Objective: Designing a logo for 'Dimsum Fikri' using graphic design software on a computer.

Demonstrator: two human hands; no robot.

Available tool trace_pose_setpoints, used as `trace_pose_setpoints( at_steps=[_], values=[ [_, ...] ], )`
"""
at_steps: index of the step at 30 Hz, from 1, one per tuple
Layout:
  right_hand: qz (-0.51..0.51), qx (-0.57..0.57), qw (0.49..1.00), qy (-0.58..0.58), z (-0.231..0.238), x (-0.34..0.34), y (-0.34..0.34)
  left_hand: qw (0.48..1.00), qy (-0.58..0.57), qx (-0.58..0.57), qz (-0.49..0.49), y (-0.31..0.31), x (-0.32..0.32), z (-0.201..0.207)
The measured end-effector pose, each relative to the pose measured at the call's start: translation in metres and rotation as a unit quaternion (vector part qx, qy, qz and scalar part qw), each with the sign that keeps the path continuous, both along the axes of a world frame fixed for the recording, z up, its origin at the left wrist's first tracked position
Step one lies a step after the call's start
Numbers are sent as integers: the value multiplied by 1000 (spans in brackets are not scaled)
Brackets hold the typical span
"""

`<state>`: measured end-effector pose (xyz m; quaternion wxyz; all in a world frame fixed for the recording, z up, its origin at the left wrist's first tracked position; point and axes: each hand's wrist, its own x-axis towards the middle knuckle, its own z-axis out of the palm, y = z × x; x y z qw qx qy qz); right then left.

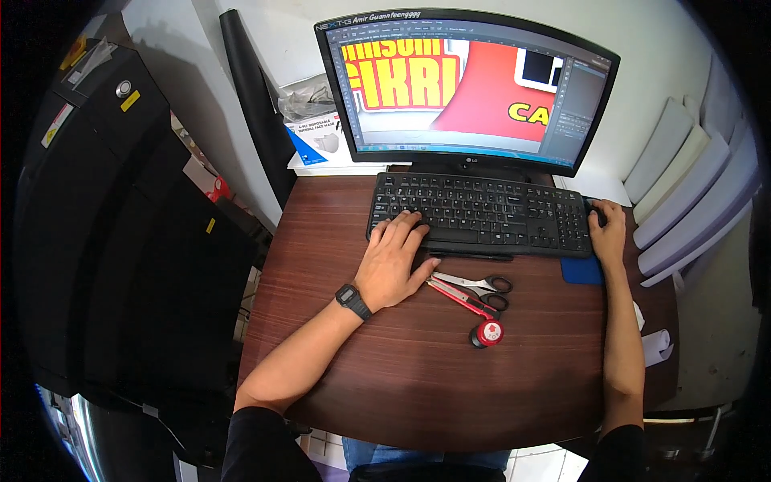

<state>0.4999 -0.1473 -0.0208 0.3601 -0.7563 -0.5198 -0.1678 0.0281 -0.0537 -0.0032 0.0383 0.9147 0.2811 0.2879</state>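
A big black machine (120, 241) fills the 9 o'clock side, beside a brown wooden desk (450, 377). At 11 o'clock a box of face masks (317, 138) sits against the wall next to a black roll (257, 104).

The left hand (393, 261), with a black watch (352, 300) on its wrist, lies palm down with fingers loosely spread and flat, the fingertips (399, 222) resting on the lower left corner of the black keyboard (482, 213); it holds nothing. Just at its 4 o'clock, touching the thumb side, lie scissors (478, 283) and a red cutter (470, 309), close together on the desk.

At 12 o'clock stands the monitor (466, 88), showing a red and yellow design.

At 3 o'clock the right hand (608, 229) is cupped over a dark mouse (596, 213), fingers curled narrow around it, on a blue pad (582, 271) just right of the keyboard. White foam sheets (691, 185) lean beyond.
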Motion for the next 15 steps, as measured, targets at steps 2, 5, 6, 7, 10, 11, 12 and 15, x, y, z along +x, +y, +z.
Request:
trace_pose_setpoints(
  at_steps=[2,5,6,7,10,11,12,15],
  values=[
    [5,1,1000,-9,-2,4,0,1000,0,-3,0,0,1,0],
    [5,4,1000,-10,-1,4,-1,1000,4,3,3,1,1,-2],
    [6,4,1000,-9,-1,2,0,1000,6,3,5,0,1,-2],
    [7,7,1000,-7,-1,1,0,1000,8,2,7,0,0,-2],
    [7,7,1000,-3,1,-1,0,1000,5,4,4,1,0,-2],
    [6,3,1000,-2,2,-1,0,1000,5,4,4,0,0,-2],
    [5,4,1000,-2,2,-1,0,1000,3,2,3,0,0,-1],
    [7,2,1000,-3,2,-1,-1,1000,3,1,2,0,0,0]
  ],
)
